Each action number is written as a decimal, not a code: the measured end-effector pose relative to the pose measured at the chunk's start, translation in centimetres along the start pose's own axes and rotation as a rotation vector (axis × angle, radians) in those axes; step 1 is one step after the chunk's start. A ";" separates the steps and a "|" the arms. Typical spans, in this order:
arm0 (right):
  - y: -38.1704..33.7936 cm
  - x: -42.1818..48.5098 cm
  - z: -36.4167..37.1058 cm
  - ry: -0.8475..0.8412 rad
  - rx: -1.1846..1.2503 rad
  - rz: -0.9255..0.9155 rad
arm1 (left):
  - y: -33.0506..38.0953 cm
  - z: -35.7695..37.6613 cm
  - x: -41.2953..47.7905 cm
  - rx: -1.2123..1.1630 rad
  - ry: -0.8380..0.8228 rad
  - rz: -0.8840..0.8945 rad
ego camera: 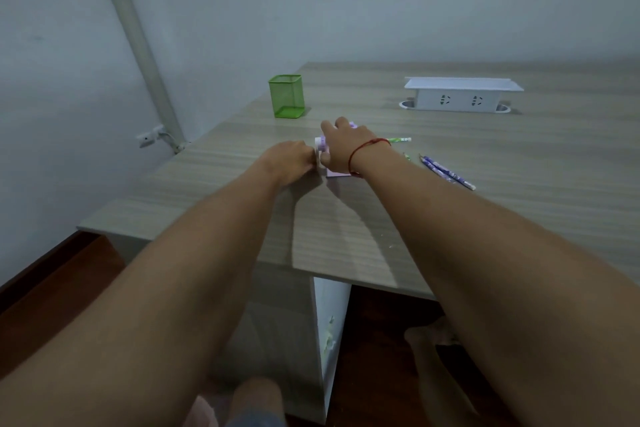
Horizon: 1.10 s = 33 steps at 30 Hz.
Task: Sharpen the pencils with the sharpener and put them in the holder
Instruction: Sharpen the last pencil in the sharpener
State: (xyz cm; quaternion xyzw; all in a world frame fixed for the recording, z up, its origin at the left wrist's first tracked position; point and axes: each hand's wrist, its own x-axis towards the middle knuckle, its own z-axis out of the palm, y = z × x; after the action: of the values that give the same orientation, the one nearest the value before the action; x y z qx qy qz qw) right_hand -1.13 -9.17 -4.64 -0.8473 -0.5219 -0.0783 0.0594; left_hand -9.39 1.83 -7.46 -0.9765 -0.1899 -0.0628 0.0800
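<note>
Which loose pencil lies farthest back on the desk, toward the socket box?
The green pencil with the white end, just past the red wrist string; the purple pencils lie nearer the camera and further right.

I can pass along the desk point(242, 204) near edge and left side; green holder point(286, 96) blocks the far-left corner, socket box point(460, 95) the far edge, pencils point(446, 172) lie right.

Wood-grain table point(346, 218): green holder point(286, 96), sharpener point(320, 144), pencils point(446, 172), white socket box point(460, 99).
</note>
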 end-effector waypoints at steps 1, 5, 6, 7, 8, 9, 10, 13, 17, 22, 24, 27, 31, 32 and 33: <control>0.0 0.1 0.0 -0.002 0.002 -0.002 | -0.1 0.0 0.2 -0.003 0.022 -0.012; 0.0 0.1 -0.1 0.006 -0.014 0.007 | -1.1 0.1 0.6 0.035 0.118 0.061; 0.0 0.0 -0.1 0.008 -0.018 0.008 | -1.4 -0.1 0.9 0.060 0.127 0.086; 0.0 -0.1 -0.1 0.011 -0.025 0.008 | -1.7 -0.3 1.2 0.103 0.133 0.088; -0.1 -0.1 -0.1 0.012 -0.032 0.008 | -1.9 -0.5 1.4 0.143 0.148 0.077; -0.2 -0.1 -0.2 0.006 -0.037 0.013 | -2.1 -0.8 1.6 0.162 0.174 0.067; -0.2 -0.1 -0.2 -0.005 -0.036 0.019 | -2.1 -1.1 1.7 0.163 0.206 0.066; -0.2 0.1 -0.4 -0.034 -0.028 0.035 | -2.3 -2.5 1.7 0.159 0.305 0.114; -0.6 0.6 -0.5 -0.074 -0.056 0.061 | -1.7 -4.1 0.5 0.198 0.359 0.131; -0.6 -0.1 -1.1 -0.078 -0.088 0.032 | 0.1 -4.6 -2.0 0.161 0.372 0.079; -0.6 -0.3 -1.2 -0.072 -0.099 0.021 | 0.4 -4.3 -2.9 0.146 0.363 0.071; -0.6 -0.4 -1.2 -0.082 -0.098 0.026 | 0.8 -3.6 -4.0 0.119 0.333 0.121; -0.5 -0.2 -1.2 -0.082 -0.117 0.022 | 0.7 -3.6 -4.3 0.037 0.301 0.176; -0.4 -0.2 -1.2 -0.082 -0.122 0.018 | 0.6 -3.7 -4.2 0.035 0.287 0.174; -0.3 -0.1 -1.2 -0.084 -0.124 0.015 | 0.5 -3.8 -4.0 0.035 0.274 0.176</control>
State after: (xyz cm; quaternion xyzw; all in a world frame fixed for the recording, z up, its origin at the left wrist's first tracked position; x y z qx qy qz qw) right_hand -1.57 -9.33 -3.43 -0.8559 -0.5116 -0.0743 -0.0148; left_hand -13.23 -0.74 -4.45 -0.9702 -0.0917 -0.1846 0.1274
